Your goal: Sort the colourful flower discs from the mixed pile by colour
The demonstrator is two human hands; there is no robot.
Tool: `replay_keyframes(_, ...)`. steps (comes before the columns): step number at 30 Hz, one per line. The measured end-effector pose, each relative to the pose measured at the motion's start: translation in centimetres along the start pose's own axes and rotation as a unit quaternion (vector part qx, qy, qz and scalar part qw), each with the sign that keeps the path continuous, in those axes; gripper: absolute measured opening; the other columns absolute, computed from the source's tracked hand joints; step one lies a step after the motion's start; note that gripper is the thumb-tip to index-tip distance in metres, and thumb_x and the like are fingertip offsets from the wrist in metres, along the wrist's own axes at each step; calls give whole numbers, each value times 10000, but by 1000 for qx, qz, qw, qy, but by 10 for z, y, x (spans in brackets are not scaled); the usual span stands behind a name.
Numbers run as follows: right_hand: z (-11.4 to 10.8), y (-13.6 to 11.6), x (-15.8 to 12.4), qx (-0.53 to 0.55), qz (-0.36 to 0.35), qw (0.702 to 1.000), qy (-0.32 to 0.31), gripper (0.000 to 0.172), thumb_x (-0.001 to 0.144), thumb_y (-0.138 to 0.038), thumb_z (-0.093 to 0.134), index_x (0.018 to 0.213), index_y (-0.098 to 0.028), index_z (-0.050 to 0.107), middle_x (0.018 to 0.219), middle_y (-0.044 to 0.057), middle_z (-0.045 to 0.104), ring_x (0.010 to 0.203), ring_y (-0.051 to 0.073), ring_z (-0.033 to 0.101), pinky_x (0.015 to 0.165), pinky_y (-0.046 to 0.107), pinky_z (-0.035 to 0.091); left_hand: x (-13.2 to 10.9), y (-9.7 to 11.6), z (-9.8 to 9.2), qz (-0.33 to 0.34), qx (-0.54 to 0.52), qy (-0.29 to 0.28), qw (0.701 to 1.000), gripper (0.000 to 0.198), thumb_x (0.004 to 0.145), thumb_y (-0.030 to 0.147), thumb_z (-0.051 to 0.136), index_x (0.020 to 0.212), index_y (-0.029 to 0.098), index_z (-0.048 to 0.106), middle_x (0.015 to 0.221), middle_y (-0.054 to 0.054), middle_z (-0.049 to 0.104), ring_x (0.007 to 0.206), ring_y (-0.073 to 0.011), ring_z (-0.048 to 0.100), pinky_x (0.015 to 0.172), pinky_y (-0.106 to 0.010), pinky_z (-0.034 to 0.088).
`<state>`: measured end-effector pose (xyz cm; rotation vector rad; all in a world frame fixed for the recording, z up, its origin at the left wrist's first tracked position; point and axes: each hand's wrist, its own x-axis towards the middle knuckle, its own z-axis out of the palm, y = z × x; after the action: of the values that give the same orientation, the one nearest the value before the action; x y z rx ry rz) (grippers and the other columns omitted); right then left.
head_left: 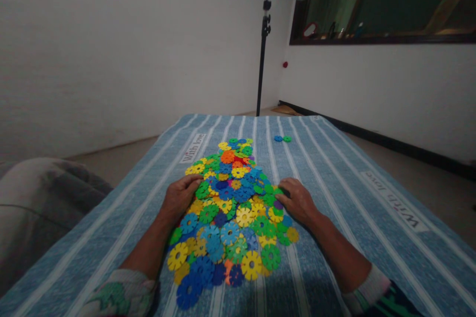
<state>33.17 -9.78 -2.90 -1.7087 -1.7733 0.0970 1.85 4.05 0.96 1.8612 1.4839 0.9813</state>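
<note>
A spread pile of flower-shaped notched plastic discs (229, 233) in yellow, green, blue, orange and red lies between my hands. At the pile's left edge rests my left hand (181, 195), its bent fingers and thumb against a green disc (203, 190). My right hand (297, 199) is at the right edge, thumb and fingers apart, touching the outer discs near a purple disc (278, 204). Neither hand visibly lifts a disc. Some fingertips are hidden. Beyond the pile, a blue disc (278, 138) and a green disc (287, 139) sit side by side.
The discs lie on a blue and white striped cloth (327, 267) covering a table or bed. A lamp on a black stand (262, 54) rises behind its far edge. Grey fabric (44, 208) bulges at the left. White walls and a dark window (390, 0) stand behind.
</note>
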Motion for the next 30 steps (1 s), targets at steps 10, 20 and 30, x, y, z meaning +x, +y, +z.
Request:
replay_keyframes(10, 5, -1, 0, -12, 12, 1000, 18, 28, 794, -203, 614, 822, -199, 615, 920, 59, 625, 928, 210, 532, 835, 320, 406, 4, -5, -1, -2, -8, 1, 1000, 403, 660, 498, 580, 879, 199, 737, 800, -3, 745, 629, -182, 630, 601, -264, 518)
replay_keyframes(20, 5, -3, 0, 26, 30, 998, 40, 54, 756, -164, 614, 753, -200, 573, 862, 46, 607, 892, 206, 535, 802, 321, 407, 4, -4, -1, -7, 9, 9, 1000, 406, 647, 495, 576, 873, 202, 743, 780, -5, 743, 624, -183, 625, 585, -259, 511)
replay_keyframes(30, -1, -9, 1, 203, 85, 973, 67, 58, 670, -169, 615, 652, -198, 567, 835, 19, 629, 819, 174, 575, 781, 300, 435, 8, -9, 0, 3, -1, 8, 1000, 415, 653, 504, 577, 884, 201, 742, 848, -8, 751, 664, -186, 639, 612, -257, 512)
